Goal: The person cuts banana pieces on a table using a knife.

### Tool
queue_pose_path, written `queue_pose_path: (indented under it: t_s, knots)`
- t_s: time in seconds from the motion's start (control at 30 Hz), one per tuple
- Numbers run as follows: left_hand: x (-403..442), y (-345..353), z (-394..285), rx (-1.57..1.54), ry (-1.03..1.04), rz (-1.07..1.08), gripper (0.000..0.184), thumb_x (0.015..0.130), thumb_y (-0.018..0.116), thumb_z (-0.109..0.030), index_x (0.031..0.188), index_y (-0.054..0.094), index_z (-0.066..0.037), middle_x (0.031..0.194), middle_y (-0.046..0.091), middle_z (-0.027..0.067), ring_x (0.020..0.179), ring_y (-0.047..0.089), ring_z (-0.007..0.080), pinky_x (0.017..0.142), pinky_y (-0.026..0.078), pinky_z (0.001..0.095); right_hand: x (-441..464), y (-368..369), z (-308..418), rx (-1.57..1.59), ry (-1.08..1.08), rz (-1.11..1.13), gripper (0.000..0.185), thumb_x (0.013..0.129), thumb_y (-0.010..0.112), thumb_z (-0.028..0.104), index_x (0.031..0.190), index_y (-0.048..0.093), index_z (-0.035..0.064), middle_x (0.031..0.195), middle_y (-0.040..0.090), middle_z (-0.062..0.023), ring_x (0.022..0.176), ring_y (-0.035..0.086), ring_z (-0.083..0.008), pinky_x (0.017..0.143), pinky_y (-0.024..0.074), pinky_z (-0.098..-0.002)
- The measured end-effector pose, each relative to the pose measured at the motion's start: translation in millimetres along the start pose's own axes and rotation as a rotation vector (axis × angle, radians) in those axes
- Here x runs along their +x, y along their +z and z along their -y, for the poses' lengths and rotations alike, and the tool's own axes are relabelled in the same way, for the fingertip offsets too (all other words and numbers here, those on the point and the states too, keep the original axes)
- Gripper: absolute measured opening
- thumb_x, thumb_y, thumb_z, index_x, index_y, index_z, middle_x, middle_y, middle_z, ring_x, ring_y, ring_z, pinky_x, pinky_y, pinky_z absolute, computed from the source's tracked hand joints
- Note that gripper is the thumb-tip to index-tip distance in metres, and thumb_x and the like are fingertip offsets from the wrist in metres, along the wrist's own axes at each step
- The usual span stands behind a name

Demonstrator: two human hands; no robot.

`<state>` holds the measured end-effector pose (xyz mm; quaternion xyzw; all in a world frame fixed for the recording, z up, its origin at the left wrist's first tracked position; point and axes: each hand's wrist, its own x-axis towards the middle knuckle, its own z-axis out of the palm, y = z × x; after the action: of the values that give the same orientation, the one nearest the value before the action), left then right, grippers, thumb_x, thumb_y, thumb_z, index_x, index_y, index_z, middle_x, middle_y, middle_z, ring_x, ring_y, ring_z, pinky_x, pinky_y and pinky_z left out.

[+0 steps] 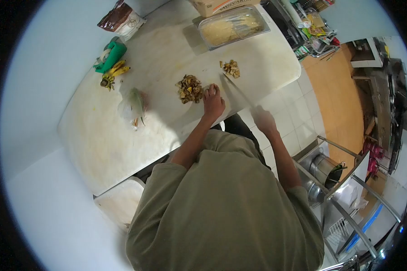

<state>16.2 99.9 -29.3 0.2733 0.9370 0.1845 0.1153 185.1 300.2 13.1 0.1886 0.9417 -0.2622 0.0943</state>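
My right hand (264,121) is closed around the handle of a knife (237,88), slightly blurred, its blade pointing up and left over the table's near edge. Close to the blade's tip lies a small pile of chopped yellow-brown pieces (231,68). My left hand (214,103) rests on the white table (158,45) with its fingers curled down together; what is under the fingertips is hidden. Touching or nearly touching those fingers on the left is a larger heap of chopped brown pieces (190,89).
A metal tray of pale yellow food (233,28) stands at the back beside a cardboard box (221,6). Leftward are a plastic bag (133,106), bananas (117,73), a green object (111,55) and a brown-white packet (122,21). A metal rack (343,189) holds pots at right.
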Motion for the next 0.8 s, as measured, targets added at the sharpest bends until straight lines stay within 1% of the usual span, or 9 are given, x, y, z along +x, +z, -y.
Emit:
queue_pose_path:
  t_s: [0.07,0.17,0.23,0.33,0.43,0.47,0.6,0.7,0.8]
  knots:
    - [13,3,-10,-0.039,0.002,0.005,0.067,0.086,0.064,-0.014,0.145,0.039,0.005,0.145,0.039,0.0203,0.131,0.040,0.0413,0.107,0.039,0.0537,-13,0,-2,0.024,0.026,-0.025,0.042,0.101,0.057,0.043,0.093,0.054,0.0014,0.074,0.065,-0.0280,0.074,0.065,-0.0507,0.063,0.0506,-0.0572]
    - [40,12,-16,-0.177,0.025,0.007,0.063,0.086,0.062,-0.012,0.143,0.042,0.005,0.141,0.047,0.0232,0.126,0.046,0.0433,0.107,0.040,0.0528,-34,-22,31,0.227,0.260,-0.053,0.045,0.100,0.058,0.045,0.091,0.054,0.0004,0.073,0.065,-0.0291,0.073,0.065,-0.0508,0.061,0.0484,-0.0567]
    - [63,20,-15,-0.334,0.099,0.024,0.060,0.085,0.061,-0.010,0.141,0.046,0.005,0.135,0.054,0.0254,0.123,0.050,0.0436,0.106,0.041,0.0512,-47,-22,40,0.256,0.305,-0.037,0.045,0.100,0.058,0.045,0.093,0.056,0.0003,0.074,0.065,-0.0289,0.073,0.065,-0.0500,0.062,0.0488,-0.0562]
    - [80,8,-20,-0.521,0.044,0.123,0.050,0.095,0.055,-0.012,0.142,0.048,0.002,0.135,0.057,0.0258,0.127,0.052,0.0407,0.111,0.040,0.0493,-64,-14,43,0.296,0.363,0.024,0.045,0.100,0.058,0.045,0.097,0.058,0.0003,0.076,0.067,-0.0282,0.074,0.067,-0.0483,0.064,0.0499,-0.0550]
    - [88,5,-1,-0.558,0.119,0.106,0.045,0.094,0.057,-0.005,0.139,0.054,-0.001,0.137,0.057,0.0234,0.128,0.051,0.0401,0.109,0.043,0.0453,-67,-14,48,0.243,0.384,0.111,0.046,0.100,0.057,0.046,0.103,0.061,0.0005,0.080,0.069,-0.0268,0.078,0.068,-0.0462,0.068,0.0521,-0.0532]
    - [82,8,5,-0.553,0.133,-0.053,0.038,0.085,0.059,0.000,0.123,0.066,-0.002,0.127,0.062,0.0215,0.121,0.056,0.0379,0.104,0.046,0.0446,-66,-16,51,0.228,0.371,0.111,0.046,0.100,0.057,0.046,0.103,0.061,0.0005,0.080,0.069,-0.0268,0.078,0.069,-0.0462,0.068,0.0523,-0.0534]
    - [50,-26,35,-0.433,0.132,-0.098,0.022,0.088,0.065,-0.008,0.109,0.068,-0.005,0.121,0.060,0.0143,0.117,0.056,0.0342,0.101,0.046,0.0466,-57,-26,57,0.160,0.353,0.078,0.044,0.100,0.057,0.045,0.103,0.061,0.0013,0.082,0.069,-0.0266,0.079,0.069,-0.0465,0.069,0.0525,-0.0545]
    - [21,-47,55,-0.338,0.047,-0.006,0.024,0.085,0.068,-0.010,0.109,0.068,-0.008,0.123,0.058,0.0116,0.119,0.053,0.0322,0.100,0.044,0.0479,-42,-17,47,0.112,0.343,0.014,0.044,0.099,0.058,0.046,0.101,0.061,0.0019,0.080,0.069,-0.0271,0.078,0.068,-0.0478,0.068,0.0520,-0.0559]
    - [0,-63,68,-0.092,0.123,-0.036,0.028,0.083,0.070,-0.012,0.111,0.069,-0.010,0.124,0.056,0.0098,0.120,0.050,0.0323,0.103,0.042,0.0486,-31,-12,42,0.164,0.335,-0.009,0.044,0.099,0.059,0.045,0.098,0.060,0.0013,0.079,0.067,-0.0290,0.079,0.066,-0.0503,0.068,0.0509,-0.0565]
